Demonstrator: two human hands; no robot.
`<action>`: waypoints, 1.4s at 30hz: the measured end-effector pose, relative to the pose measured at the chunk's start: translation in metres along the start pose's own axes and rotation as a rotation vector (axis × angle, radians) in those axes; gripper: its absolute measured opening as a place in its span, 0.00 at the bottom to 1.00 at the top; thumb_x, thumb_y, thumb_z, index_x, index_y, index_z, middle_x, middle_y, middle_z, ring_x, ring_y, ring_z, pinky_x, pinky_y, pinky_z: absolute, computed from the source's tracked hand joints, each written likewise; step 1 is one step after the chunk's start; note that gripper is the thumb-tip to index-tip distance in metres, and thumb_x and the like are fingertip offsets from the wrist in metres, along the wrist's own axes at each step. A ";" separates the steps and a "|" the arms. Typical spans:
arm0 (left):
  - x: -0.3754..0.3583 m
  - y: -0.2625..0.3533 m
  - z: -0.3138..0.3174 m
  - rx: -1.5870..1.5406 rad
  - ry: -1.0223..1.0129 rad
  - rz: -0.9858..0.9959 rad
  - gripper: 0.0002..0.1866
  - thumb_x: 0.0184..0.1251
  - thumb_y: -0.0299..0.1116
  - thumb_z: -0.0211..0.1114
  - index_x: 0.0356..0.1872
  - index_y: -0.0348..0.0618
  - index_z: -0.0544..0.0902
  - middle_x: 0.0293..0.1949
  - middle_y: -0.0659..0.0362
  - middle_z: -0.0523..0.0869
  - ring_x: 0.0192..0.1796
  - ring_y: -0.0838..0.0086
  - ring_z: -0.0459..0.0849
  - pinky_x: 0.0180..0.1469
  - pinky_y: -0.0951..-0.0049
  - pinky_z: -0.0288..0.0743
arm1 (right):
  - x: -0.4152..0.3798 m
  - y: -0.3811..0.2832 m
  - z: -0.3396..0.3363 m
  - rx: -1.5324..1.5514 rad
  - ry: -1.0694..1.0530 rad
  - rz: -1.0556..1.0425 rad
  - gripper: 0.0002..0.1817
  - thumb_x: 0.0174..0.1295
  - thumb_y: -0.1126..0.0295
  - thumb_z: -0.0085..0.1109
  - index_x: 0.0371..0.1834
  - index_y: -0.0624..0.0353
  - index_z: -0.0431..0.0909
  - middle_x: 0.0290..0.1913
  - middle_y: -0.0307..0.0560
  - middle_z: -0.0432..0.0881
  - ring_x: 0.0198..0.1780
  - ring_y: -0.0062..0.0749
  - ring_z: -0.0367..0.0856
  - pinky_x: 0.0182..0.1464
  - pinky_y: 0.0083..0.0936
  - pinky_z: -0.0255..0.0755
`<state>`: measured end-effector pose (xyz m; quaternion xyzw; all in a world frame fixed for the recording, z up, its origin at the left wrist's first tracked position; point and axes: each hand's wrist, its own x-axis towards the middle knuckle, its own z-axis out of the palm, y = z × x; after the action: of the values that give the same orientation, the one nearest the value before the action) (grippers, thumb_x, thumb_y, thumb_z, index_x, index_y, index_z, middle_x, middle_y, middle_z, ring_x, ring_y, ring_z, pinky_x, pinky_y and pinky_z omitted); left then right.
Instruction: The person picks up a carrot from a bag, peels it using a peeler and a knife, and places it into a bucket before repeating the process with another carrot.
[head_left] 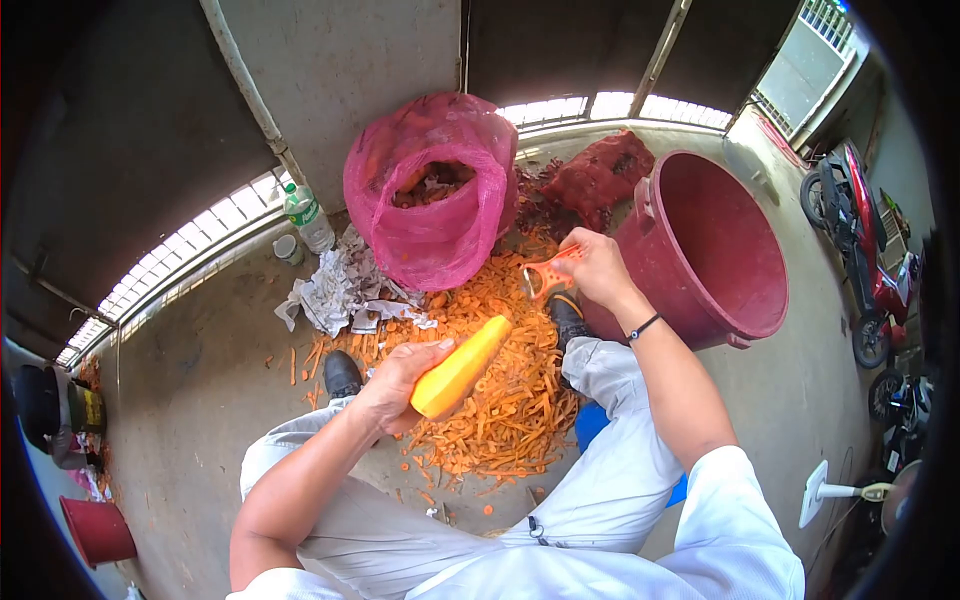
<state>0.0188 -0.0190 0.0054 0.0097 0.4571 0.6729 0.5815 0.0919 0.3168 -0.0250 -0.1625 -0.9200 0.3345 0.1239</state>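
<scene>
A peeled, bright orange carrot (460, 368) lies in my left hand (402, 378), with the fingers wrapped round its lower part and its tip pointing up and right. Above and to the right, my right hand (598, 268) grips an orange peeler (548, 275), its blade end turned left. The peeler and the carrot are apart. Below both hands, a large heap of carrot peelings (510, 425) covers the floor between my feet. Just beyond stands a pink mesh sack (430, 235), its mouth open, with dark-smeared carrots partly visible inside.
A big maroon tub (735, 255) stands tilted at my right, near a red mesh sack (603, 175). Crumpled paper (345, 285) and a plastic bottle (308, 215) lie left of the pink sack. Motorcycles (860, 240) are parked far right; a small red bucket (98, 530) sits lower left.
</scene>
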 end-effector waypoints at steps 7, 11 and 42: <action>0.017 0.004 -0.021 -0.197 0.056 -0.031 0.22 0.86 0.46 0.41 0.61 0.43 0.78 0.41 0.55 0.87 0.35 0.68 0.85 0.33 0.65 0.78 | -0.027 -0.059 0.015 0.679 -0.017 -0.053 0.12 0.65 0.77 0.73 0.47 0.66 0.80 0.40 0.42 0.88 0.41 0.20 0.87 0.46 0.20 0.83; 0.039 -0.023 -0.048 -0.277 -0.036 -0.023 0.21 0.87 0.45 0.44 0.62 0.43 0.77 0.45 0.55 0.88 0.39 0.70 0.87 0.37 0.63 0.81 | -0.062 -0.112 0.023 0.716 -0.234 -0.153 0.13 0.61 0.77 0.76 0.45 0.65 0.83 0.40 0.41 0.88 0.41 0.20 0.87 0.44 0.19 0.82; 0.031 -0.022 -0.018 -0.215 0.188 -0.065 0.19 0.84 0.52 0.50 0.56 0.50 0.80 0.33 0.60 0.85 0.26 0.74 0.79 0.24 0.69 0.67 | -0.062 -0.109 0.038 0.701 -0.284 -0.119 0.13 0.61 0.73 0.77 0.46 0.64 0.84 0.39 0.40 0.89 0.40 0.18 0.86 0.45 0.20 0.81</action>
<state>0.0159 -0.0077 -0.0345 -0.1306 0.4347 0.6967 0.5556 0.1128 0.1925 0.0103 -0.0084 -0.7655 0.6403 0.0626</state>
